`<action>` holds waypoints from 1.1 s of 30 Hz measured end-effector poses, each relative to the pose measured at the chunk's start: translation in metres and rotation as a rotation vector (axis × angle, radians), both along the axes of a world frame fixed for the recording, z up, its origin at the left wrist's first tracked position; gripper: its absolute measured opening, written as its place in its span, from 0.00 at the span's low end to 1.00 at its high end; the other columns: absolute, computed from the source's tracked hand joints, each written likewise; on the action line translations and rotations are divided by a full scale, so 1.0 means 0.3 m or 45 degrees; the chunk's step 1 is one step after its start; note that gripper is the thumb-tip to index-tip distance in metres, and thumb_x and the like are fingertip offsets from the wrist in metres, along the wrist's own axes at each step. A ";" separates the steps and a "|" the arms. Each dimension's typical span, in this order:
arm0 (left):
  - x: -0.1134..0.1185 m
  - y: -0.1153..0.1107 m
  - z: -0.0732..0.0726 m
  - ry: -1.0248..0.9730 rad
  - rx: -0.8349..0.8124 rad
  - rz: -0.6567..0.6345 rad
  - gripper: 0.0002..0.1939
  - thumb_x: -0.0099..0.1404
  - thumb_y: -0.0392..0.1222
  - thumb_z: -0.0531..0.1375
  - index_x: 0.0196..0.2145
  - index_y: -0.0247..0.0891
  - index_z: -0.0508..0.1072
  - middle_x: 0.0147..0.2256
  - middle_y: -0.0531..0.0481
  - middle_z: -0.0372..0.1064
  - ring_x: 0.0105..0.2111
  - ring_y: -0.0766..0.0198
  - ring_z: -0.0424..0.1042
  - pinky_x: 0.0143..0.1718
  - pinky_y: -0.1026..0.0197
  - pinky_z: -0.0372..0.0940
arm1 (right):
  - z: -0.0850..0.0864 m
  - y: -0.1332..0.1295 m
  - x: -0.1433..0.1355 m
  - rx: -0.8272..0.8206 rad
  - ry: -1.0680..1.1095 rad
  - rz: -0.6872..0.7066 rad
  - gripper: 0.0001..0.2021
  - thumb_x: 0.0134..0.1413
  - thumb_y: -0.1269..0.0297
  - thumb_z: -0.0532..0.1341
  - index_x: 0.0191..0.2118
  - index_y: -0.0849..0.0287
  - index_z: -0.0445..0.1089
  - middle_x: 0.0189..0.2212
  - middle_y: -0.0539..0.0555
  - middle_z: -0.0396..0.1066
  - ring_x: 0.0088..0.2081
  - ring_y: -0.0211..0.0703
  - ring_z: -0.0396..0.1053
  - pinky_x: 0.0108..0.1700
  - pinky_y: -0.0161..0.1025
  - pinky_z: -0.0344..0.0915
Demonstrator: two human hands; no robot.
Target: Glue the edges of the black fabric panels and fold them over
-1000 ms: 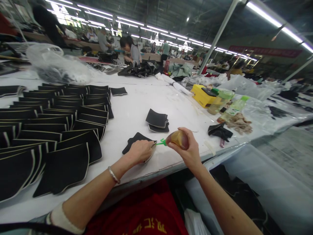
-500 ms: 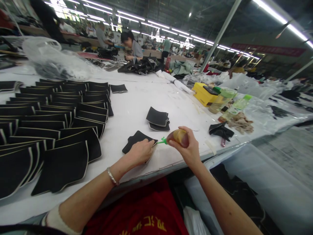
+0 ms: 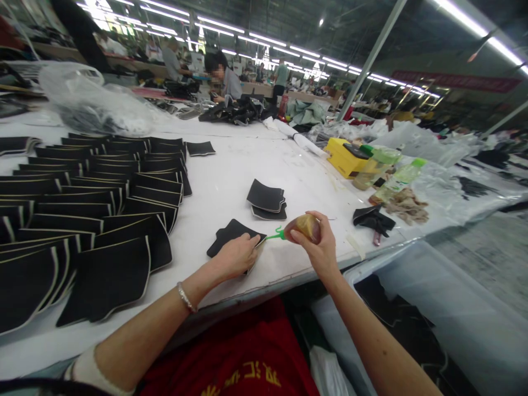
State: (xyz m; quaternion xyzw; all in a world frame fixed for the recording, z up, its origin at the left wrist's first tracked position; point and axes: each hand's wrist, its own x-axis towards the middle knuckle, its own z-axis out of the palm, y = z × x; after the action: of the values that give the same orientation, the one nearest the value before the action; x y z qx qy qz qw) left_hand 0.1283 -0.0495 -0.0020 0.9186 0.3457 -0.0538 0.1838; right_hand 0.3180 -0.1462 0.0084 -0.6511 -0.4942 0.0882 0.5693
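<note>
My left hand (image 3: 238, 254) grips a black leather-like piece (image 3: 228, 235) with a pale edge, close to the table's front. Its fingers lie over the right part of the piece, and the thumb is hidden. In my right hand (image 3: 324, 250) is a squeeze bottle (image 3: 304, 227) of amber liquid, tilted on its side. The bottle's thin green nozzle (image 3: 277, 235) points left, its tip at or very near the piece's right corner. Just beyond my hands lie a few similar black pieces (image 3: 266, 195), overlapping.
Rows of overlapping black pieces (image 3: 119, 275) cover the table's left side. To the right stand a yellow box (image 3: 344, 159), bottles (image 3: 398, 181), a crumpled cloth (image 3: 406, 208) and a black scrap (image 3: 373, 220). A plastic bin (image 3: 449, 291) with black pieces sits below the edge. A co-worker (image 3: 226, 80) is across the table.
The bottle and my right hand have shifted slightly right. My left hand stays on the black piece, almost unmoved.
</note>
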 end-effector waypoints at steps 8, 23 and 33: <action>-0.005 -0.008 -0.003 -0.032 0.013 0.010 0.22 0.69 0.39 0.44 0.59 0.39 0.63 0.42 0.42 0.67 0.39 0.55 0.72 0.41 0.57 0.64 | -0.006 -0.011 0.003 -0.055 0.083 0.047 0.25 0.45 0.53 0.70 0.49 0.51 0.65 0.41 0.51 0.69 0.42 0.49 0.68 0.48 0.48 0.64; -0.012 0.000 -0.012 -0.034 -0.016 -0.010 0.24 0.69 0.39 0.44 0.61 0.36 0.60 0.44 0.41 0.66 0.40 0.54 0.72 0.41 0.57 0.63 | -0.045 -0.039 -0.005 -0.088 0.298 0.095 0.24 0.43 0.55 0.72 0.47 0.53 0.66 0.38 0.49 0.70 0.40 0.47 0.68 0.48 0.47 0.63; -0.018 -0.001 -0.031 -0.079 -0.020 0.002 0.24 0.71 0.41 0.45 0.63 0.35 0.59 0.46 0.41 0.66 0.42 0.54 0.72 0.43 0.57 0.63 | -0.076 -0.063 -0.009 -0.058 0.412 0.106 0.25 0.43 0.57 0.72 0.47 0.52 0.66 0.37 0.48 0.69 0.39 0.46 0.67 0.44 0.44 0.65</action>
State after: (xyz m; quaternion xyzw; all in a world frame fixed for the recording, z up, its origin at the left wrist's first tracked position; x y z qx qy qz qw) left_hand 0.1230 -0.0498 -0.0114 0.9180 0.3402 -0.0278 0.2019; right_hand 0.3153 -0.1650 -0.0144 -0.6201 -0.4205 0.2265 0.6224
